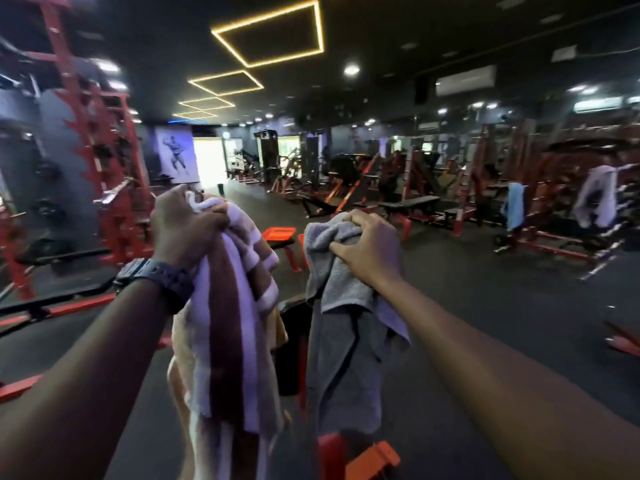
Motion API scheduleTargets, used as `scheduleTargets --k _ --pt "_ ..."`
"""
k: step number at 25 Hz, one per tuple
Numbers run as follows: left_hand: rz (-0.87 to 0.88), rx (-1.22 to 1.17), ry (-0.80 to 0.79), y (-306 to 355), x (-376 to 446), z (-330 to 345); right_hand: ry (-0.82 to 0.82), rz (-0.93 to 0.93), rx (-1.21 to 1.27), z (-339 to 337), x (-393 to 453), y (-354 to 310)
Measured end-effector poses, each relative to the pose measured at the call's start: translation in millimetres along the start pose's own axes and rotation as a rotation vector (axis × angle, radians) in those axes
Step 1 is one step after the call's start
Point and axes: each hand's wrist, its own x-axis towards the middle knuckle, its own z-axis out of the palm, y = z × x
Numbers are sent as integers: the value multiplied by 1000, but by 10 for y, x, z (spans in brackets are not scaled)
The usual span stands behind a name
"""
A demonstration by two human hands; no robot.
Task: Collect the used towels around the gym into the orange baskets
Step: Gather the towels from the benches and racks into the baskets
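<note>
Both hands clutch towels — left hand (pixel 183 226) striped towel (pixel 228 327), right hand (pixel 367 247) grey towel (pixel 343 341) — benches (pixel 408 206) ahead.

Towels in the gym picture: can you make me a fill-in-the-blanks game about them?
1. The left hand grips a white towel with ____ stripes.
2. The right hand grips a plain ____ towel.
3. A light ____ towel hangs on a machine far right.
4. The wristwatch is on the ____ wrist.

Missing words: brown; grey; blue; left
</note>
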Motion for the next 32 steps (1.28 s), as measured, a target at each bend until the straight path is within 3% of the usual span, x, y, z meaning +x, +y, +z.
scheduleTargets --k 7,16,22,32 --pt "-12 -257 -125 441 -21 2312 64 82 -195 -810 689 1693" --pt "-25 -420 -205 431 719 5219 146 142 -309 -857 2106 3578" --pt "7 -355 -208 668 1137 6825 186 119 -298 -768 3368 4726" --pt "61 -176 -129 192 2036 9356 69 73 -147 -191 5374 7136"
